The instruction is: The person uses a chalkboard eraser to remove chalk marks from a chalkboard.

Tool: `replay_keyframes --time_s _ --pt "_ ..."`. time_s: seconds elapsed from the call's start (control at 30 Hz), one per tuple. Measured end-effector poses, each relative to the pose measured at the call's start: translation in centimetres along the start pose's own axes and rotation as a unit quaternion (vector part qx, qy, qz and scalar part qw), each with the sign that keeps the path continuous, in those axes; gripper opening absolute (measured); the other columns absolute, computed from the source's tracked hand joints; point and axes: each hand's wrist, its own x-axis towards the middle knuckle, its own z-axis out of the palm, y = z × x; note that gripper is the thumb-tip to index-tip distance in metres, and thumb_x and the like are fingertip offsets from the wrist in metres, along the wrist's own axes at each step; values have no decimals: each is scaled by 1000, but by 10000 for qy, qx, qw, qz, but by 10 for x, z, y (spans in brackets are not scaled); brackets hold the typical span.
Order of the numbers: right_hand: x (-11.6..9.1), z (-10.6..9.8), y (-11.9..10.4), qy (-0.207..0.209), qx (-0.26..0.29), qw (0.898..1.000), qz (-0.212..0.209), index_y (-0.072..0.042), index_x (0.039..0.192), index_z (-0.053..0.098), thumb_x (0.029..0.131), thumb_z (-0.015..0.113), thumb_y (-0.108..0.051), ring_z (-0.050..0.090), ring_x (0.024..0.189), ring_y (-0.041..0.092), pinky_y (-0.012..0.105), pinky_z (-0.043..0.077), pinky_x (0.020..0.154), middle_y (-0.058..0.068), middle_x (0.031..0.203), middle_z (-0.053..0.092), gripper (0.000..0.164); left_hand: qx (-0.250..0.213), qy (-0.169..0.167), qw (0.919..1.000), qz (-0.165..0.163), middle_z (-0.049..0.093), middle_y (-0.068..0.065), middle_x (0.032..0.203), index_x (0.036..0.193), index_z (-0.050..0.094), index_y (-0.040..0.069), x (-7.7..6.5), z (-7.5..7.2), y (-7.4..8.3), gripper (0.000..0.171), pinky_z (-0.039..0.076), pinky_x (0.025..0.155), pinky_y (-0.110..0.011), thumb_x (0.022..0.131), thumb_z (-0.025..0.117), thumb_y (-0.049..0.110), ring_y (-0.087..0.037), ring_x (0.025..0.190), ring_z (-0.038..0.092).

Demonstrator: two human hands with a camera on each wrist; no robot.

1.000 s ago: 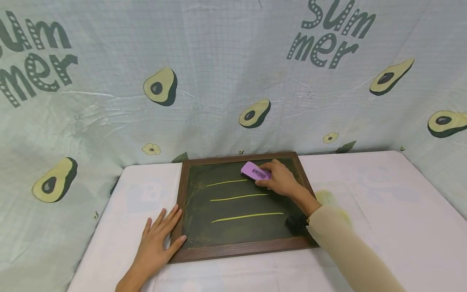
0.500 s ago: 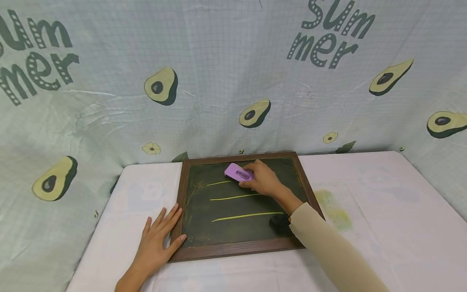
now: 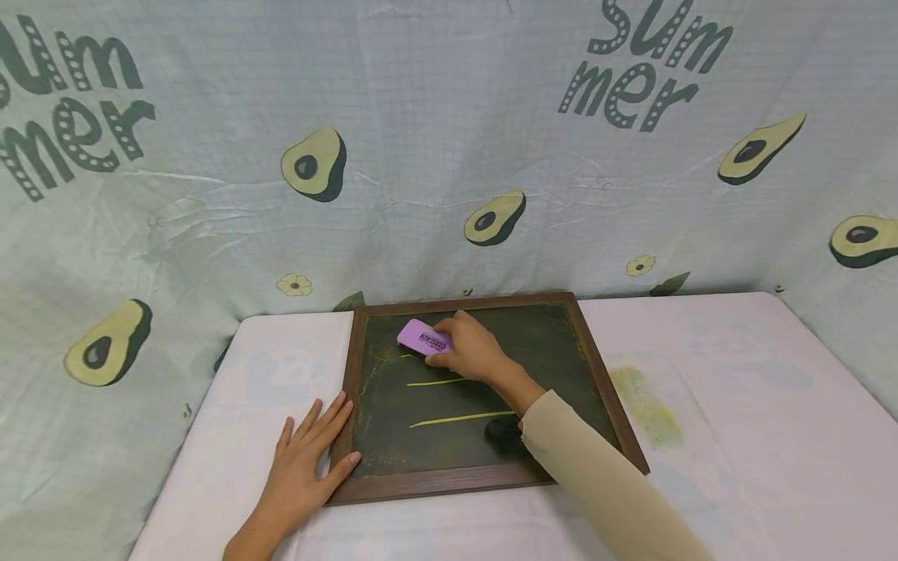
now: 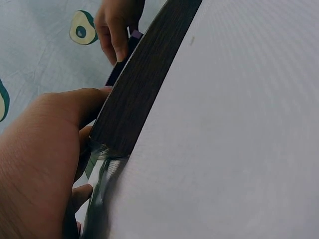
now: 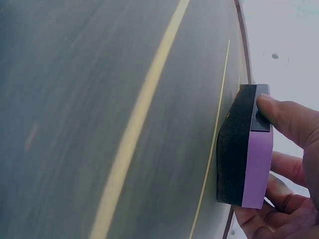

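Note:
A chalkboard [image 3: 449, 444] in a brown wooden frame lies on the table with yellow chalk lines across it. My right hand [image 3: 468, 347] grips a purple eraser [image 3: 415, 335] at the upper left of the board, over the top line, of which a short bit shows at its left end. In the right wrist view the eraser's black felt [image 5: 233, 149] faces the board, thumb on one side and fingers on the other. My left hand [image 3: 303, 463] rests with spread fingers on the left edge of the frame, its thumb near the lower left corner.
A white cloth [image 3: 737, 436] covers the table, with a yellow-green smudge [image 3: 648, 407] right of the board. Behind it hangs a curtain [image 3: 421, 156] printed with avocados and lettering. A black wrist device [image 3: 501, 432] hangs under my right wrist, over the board.
My right hand has slid the eraser leftward along the top chalk line, and most of that line no longer shows. My left hand has stayed on the frame.

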Motion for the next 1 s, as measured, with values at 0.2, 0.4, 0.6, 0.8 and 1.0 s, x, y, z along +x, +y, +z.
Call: replay_keyframes --time_s 0.2,0.4,0.6,0.8,1.0 --pt "4 3 -9 -69 10 9999 -115 -9 121 66 81 77 -35 48 77 14 29 43 62 2 92 51 50 1 58 10000 56 35 -1 152 147 42 16 0 0 1 67 9 106 -65 89 65 40 -39 138 27" --pt "5 5 -6 -139 367 9992 39 -10 120 66 79 79 -34 49 80 14 30 44 66 1 93 53 49 -36 73 10000 41 37 -4 151 145 44 14 0 1 2 66 10 105 -66 89 66 39 -41 137 28" --pt "8 8 -8 -238 483 9985 -86 -7 120 67 79 79 -34 51 84 15 31 45 69 2 97 57 50 -2 98 10000 15 38 -4 150 145 44 13 -2 0 2 66 11 105 -66 88 65 39 -40 137 28" --pt "8 4 -11 -347 437 9984 -88 -9 121 66 79 80 -33 52 82 14 29 46 65 2 97 56 50 36 108 9999 10 37 -3 151 145 44 13 -2 -1 1 66 12 105 -66 89 65 40 -40 137 28" --pt "6 -2 -9 -447 105 9987 -208 -11 122 66 79 79 -34 51 82 14 29 45 65 2 100 58 50 67 43 10000 -28 36 -2 152 146 42 14 -3 -1 1 67 11 106 -65 89 64 41 -39 138 28"
